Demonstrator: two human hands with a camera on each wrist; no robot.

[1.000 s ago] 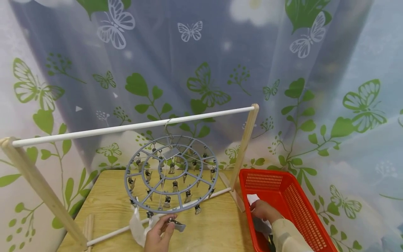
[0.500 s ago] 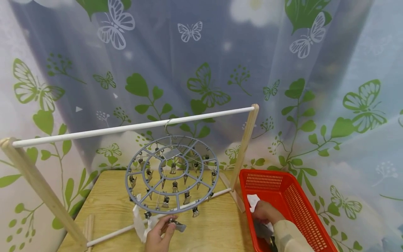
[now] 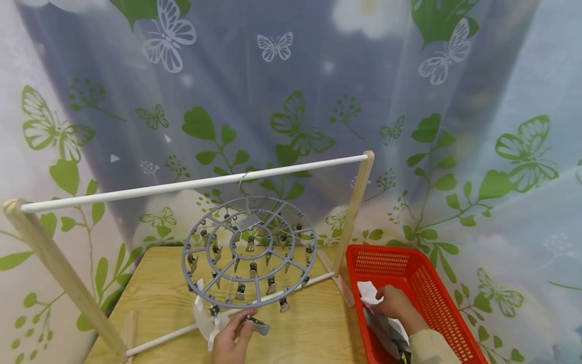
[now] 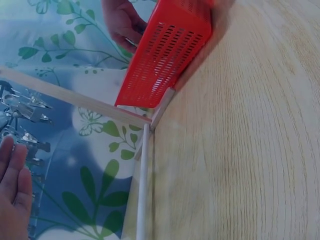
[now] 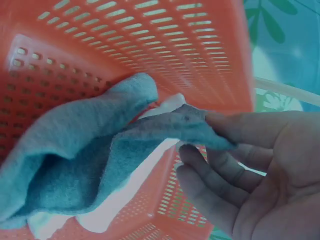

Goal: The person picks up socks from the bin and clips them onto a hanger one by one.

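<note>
My left hand (image 3: 232, 339) pinches a metal clip (image 3: 259, 325) with a grey tip at the near edge of the round grey clip hanger (image 3: 257, 305). In the left wrist view that hand (image 4: 14, 192) shows beside several metal clips (image 4: 22, 107). Inside the red basket (image 3: 352, 268), my right hand (image 3: 399, 306) holds a grey cloth (image 5: 135, 145) by its edge between thumb and fingers. The cloth sags in folds, and its exact kind is unclear. White cloth (image 3: 367, 292) lies against it. Another white cloth (image 3: 203, 313) hangs from the hanger's left near side.
The hanger hooks over a white rod (image 3: 182, 186) between wooden posts (image 3: 356, 207). A lower white rod (image 3: 159, 340) crosses just above the wooden table (image 3: 313, 323). The basket stands right of the frame, and a patterned curtain (image 3: 345, 76) hangs behind.
My right hand has shifted slightly right and up in the basket, drawing the grey cloth with it so more shows. The hanger has swayed slightly. My left hand keeps its pinch on the clip.
</note>
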